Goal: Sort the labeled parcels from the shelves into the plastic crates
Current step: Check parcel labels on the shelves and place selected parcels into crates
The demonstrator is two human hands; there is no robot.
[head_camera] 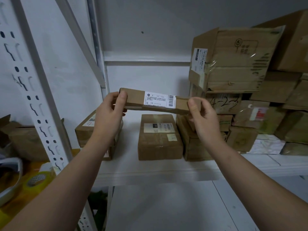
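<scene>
Two hands hold one slim parcel (135, 100) level in the air above the shelf (150, 170), well clear of the boxes standing on it. The left hand (110, 110) pinches one end and the right hand (203, 117) the other, each grip clamped on the cardboard with the thumb on the near face and the fingers behind. Held by its ends like this, the long face with the white shipping label (159, 99) is turned square to the eyes and nothing covers it, so I judge the person is reading it to decide where the parcel goes. The label carries a barcode at its right end and several lines of small print, but the print is too fine to read. Below, a squat brown box (160, 147) lies flat on the shelf with its own label upward, where "220" stands in a black patch. The box to its left (83, 132) shows a handwritten "4" beside the left wrist. At the right a stack of boxes leans against the wall; one behind the right hand (225, 102) bears scrawled figures that look like "4-22", and the big taped carton on top (236, 60) has a side label that seems to read "037". No plastic crates show here, so the parcel's destination lies out of view.
</scene>
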